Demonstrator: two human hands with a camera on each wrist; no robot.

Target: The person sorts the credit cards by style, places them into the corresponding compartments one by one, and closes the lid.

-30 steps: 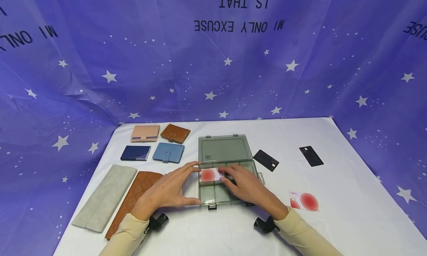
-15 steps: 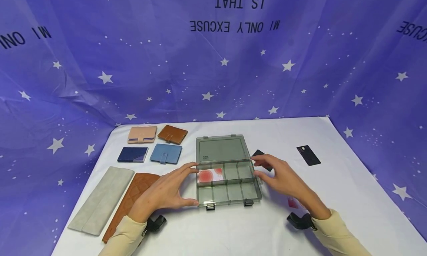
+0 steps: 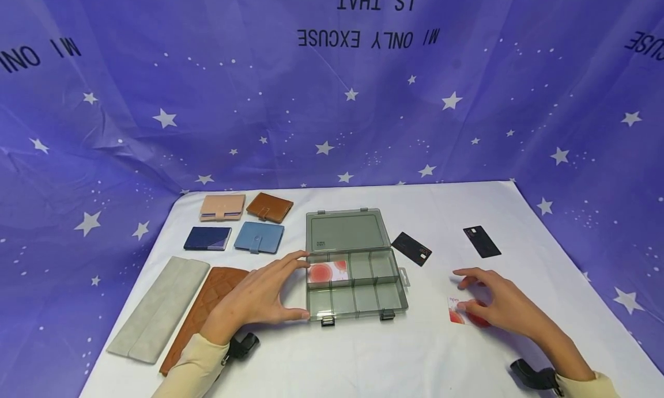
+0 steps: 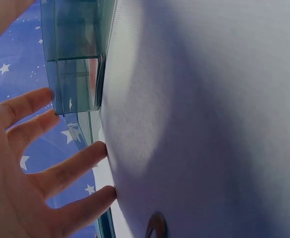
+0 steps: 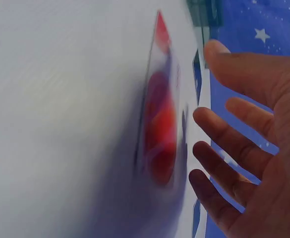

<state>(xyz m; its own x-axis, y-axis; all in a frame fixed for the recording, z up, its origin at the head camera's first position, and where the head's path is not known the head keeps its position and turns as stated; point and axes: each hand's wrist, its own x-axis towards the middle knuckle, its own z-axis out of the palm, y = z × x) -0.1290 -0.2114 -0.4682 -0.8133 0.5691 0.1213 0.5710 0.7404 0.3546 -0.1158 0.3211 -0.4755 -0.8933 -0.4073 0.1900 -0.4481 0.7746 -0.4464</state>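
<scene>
A grey-green clear plastic compartment box stands mid-table with its lid folded back. In its back left part lies a white card with red circles. My left hand is at the box's left side, thumb and fingertips spread along its edge; the left wrist view shows these fingers fairly straight. Over on the right, my right hand hangs over a second white and red card, covering part of it. In the right wrist view its fingers are spread above that card and hold nothing.
Two black cards lie right of the box. On the left are a pink wallet, brown wallet, blue wallet, navy card holder, long grey wallet and brown quilted one. A purple star-patterned cloth hangs behind.
My right hand has let go of the card in the box, moved out past the box's right side and come over the other red card. The left hand stays at the box.
</scene>
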